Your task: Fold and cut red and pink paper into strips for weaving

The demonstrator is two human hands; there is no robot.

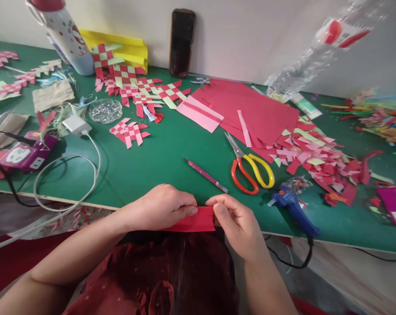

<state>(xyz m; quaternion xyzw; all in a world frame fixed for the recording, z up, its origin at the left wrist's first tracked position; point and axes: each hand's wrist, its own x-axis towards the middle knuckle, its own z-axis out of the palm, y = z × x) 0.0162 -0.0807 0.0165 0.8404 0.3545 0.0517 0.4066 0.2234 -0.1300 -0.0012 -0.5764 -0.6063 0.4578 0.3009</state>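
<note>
A small folded piece of red paper (198,220) is held between both hands at the near edge of the green table (158,153). My left hand (160,206) is closed over its left end, fingers pressed on top. My right hand (232,218) pinches its right end between thumb and fingers. Just beyond the hands lie a thin craft knife (206,174) and scissors (248,168) with red and yellow handles.
A blue glue gun (294,208) lies to the right with its cord over the edge. Red paper sheets (250,109) and a heap of scraps (316,155) sit beyond. Woven red-and-white paper pieces (135,87), a white charger (76,124) with cable, a bottle (69,37) and a phone (182,42) are further back.
</note>
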